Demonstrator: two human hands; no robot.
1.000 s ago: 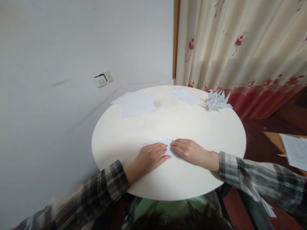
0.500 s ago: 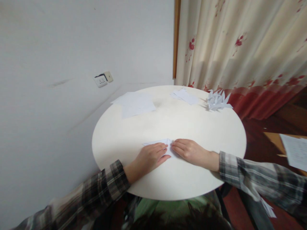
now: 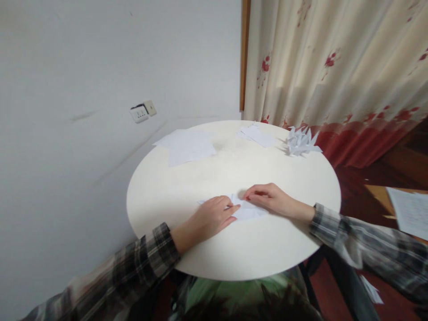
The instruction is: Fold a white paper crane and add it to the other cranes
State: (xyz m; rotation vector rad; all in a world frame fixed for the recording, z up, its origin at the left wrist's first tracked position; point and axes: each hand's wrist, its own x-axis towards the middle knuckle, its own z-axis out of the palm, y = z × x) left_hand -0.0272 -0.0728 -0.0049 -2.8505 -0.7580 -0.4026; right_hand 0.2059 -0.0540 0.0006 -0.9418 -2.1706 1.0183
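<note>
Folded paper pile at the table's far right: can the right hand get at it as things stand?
Probably yes: nothing visible blocks the white tabletop between the right hand and the folded paper pile.

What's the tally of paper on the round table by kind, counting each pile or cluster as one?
Creased paper, near side: 1
Pile of larger sheets, far left: 1
Pile of smaller sheets, far side: 1
Cluster of pointed folded pieces, far right: 1
Total: 4
</note>
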